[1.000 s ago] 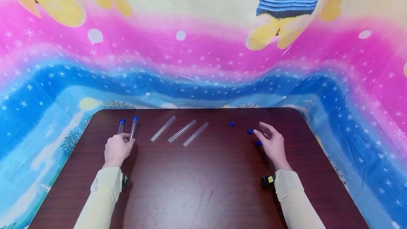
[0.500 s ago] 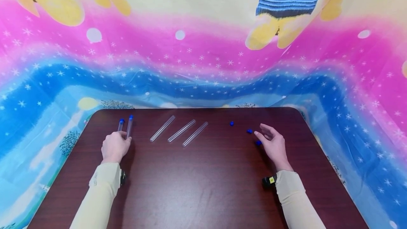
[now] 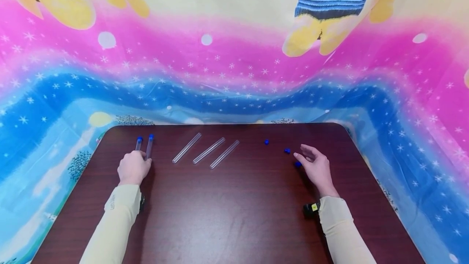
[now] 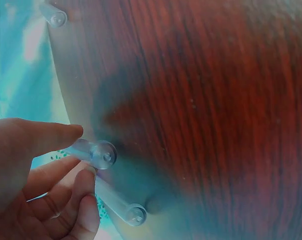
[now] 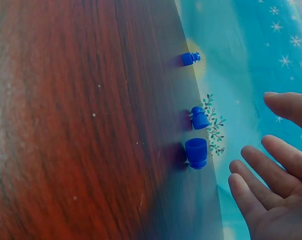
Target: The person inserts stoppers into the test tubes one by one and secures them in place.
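Observation:
At the table's left side my left hand (image 3: 133,168) pinches a clear test tube (image 3: 149,146) with a blue cap, between thumb and fingers. In the left wrist view the round end of that tube pokes out past the fingertips. Just left of it lies a second blue-capped test tube (image 3: 139,144), its near part hidden behind the hand in the head view. On the right, my right hand (image 3: 316,170) hovers with relaxed, spread fingers and holds nothing. Closest to its thumb is a blue cap (image 3: 298,164); two more blue caps, one (image 3: 287,150) and another (image 3: 266,142), lie farther off.
Three uncapped test tubes, the left one (image 3: 187,148), the middle one (image 3: 209,150) and the right one (image 3: 224,154), lie slanted side by side on the dark wooden table (image 3: 220,211). A printed cloth (image 3: 234,64) hangs behind the table's far edge.
My left hand has shifted slightly left with the capped tube, bringing it nearer the other capped tube. The right hand has stayed almost still, and the loose tubes and caps have not moved.

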`<state>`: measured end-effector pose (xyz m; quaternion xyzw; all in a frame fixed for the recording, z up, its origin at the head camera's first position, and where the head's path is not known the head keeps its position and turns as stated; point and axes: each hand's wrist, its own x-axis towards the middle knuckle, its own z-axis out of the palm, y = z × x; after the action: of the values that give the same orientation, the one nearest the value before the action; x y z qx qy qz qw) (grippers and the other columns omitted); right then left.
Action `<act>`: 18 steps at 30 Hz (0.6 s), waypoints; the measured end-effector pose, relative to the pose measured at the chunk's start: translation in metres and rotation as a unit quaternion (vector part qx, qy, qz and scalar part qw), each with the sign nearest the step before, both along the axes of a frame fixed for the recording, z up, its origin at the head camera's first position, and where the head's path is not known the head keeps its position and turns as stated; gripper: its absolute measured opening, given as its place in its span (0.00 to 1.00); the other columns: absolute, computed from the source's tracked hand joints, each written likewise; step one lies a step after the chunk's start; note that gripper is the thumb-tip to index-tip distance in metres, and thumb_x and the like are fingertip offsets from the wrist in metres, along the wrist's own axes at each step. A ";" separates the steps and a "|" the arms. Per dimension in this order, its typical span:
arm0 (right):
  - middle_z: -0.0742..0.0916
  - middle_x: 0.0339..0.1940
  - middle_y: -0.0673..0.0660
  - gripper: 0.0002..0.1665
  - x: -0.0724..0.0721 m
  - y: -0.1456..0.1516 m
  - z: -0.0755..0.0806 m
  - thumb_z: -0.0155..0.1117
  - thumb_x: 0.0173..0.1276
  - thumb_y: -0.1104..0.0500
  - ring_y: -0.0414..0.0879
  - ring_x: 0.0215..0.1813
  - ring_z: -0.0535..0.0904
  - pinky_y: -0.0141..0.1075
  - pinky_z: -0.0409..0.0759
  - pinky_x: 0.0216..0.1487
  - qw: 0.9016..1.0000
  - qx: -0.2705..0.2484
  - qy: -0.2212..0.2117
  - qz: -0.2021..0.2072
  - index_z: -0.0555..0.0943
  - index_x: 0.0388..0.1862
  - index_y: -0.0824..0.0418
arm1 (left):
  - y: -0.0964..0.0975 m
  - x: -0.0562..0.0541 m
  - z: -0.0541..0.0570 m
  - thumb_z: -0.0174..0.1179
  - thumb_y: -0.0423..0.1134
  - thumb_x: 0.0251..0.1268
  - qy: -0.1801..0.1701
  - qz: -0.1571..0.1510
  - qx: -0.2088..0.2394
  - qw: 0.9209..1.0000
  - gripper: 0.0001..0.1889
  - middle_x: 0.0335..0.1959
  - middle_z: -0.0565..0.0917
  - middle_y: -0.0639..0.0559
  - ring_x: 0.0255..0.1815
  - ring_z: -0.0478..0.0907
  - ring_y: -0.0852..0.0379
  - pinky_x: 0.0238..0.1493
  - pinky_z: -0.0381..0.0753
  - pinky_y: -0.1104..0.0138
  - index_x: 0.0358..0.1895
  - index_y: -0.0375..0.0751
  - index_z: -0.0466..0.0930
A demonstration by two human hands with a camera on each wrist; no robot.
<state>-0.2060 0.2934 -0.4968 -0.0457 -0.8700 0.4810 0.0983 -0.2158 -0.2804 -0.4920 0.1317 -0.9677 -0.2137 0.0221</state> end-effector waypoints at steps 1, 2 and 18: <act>0.81 0.66 0.64 0.34 0.000 0.000 0.000 0.69 0.72 0.46 0.58 0.66 0.77 0.50 0.74 0.63 1.000 0.003 -0.003 0.001 0.76 0.70 0.63 | 0.000 0.000 0.000 0.64 0.40 0.68 0.000 -0.002 -0.002 1.000 0.17 0.40 0.84 0.27 0.35 0.81 0.30 0.32 0.79 0.42 0.52 0.30 0.85; 0.81 0.66 0.64 0.35 0.000 0.000 0.000 0.69 0.72 0.46 0.59 0.66 0.77 0.51 0.74 0.63 1.000 0.004 -0.006 0.002 0.76 0.70 0.63 | 0.000 0.000 0.000 0.64 0.40 0.68 -0.001 -0.004 -0.003 1.000 0.17 0.39 0.84 0.27 0.35 0.81 0.30 0.32 0.79 0.42 0.52 0.30 0.85; 0.82 0.64 0.65 0.34 -0.001 0.002 -0.004 0.70 0.71 0.47 0.59 0.64 0.78 0.51 0.74 0.62 1.000 0.015 -0.004 0.007 0.76 0.69 0.64 | -0.003 -0.007 -0.003 0.65 0.37 0.67 -0.007 -0.022 -0.029 0.999 0.11 0.32 0.83 0.31 0.30 0.81 0.33 0.30 0.79 0.42 0.45 0.31 0.86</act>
<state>-0.2072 0.2954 -0.5009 -0.0399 -0.8776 0.4687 0.0918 -0.2225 -0.2830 -0.4949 0.1113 -0.9764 -0.1847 0.0148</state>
